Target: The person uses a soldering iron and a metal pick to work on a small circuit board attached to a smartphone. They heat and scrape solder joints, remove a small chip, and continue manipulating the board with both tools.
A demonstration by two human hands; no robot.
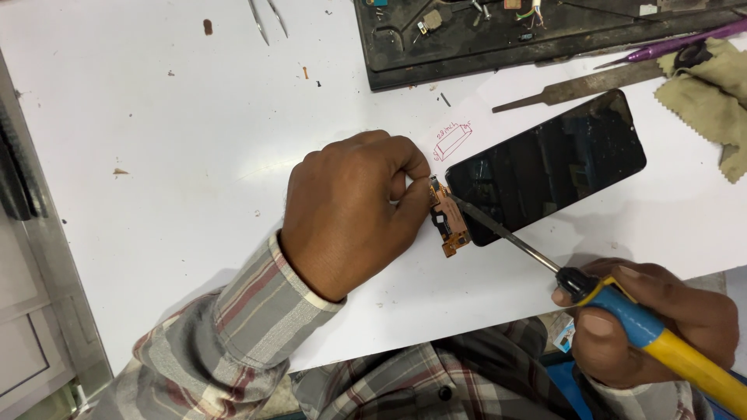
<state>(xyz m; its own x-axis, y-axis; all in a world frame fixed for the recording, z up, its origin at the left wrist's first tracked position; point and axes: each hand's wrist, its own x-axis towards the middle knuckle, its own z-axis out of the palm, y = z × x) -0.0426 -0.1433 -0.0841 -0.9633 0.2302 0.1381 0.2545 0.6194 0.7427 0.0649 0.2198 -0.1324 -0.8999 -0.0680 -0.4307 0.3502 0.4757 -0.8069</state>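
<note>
Left hand (pixel 350 214) fingers pinch orange flex cable (pixel 450 220) at phone screen (pixel 548 167) edge; right hand (pixel 650 323) fingers grip soldering iron (pixel 622 311), tip on cable. Slip risks scorching cable, screen.

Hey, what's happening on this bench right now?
A person in a plaid shirt is working on a phone screen lying on a white table. The left hand pinches the orange flex cable at the screen's end, holding it down. The right hand grips a soldering iron with a blue and yellow handle, its tip resting on that cable. A metal file, a beige cloth, tweezers and a dark parts tray lie farther back.
</note>
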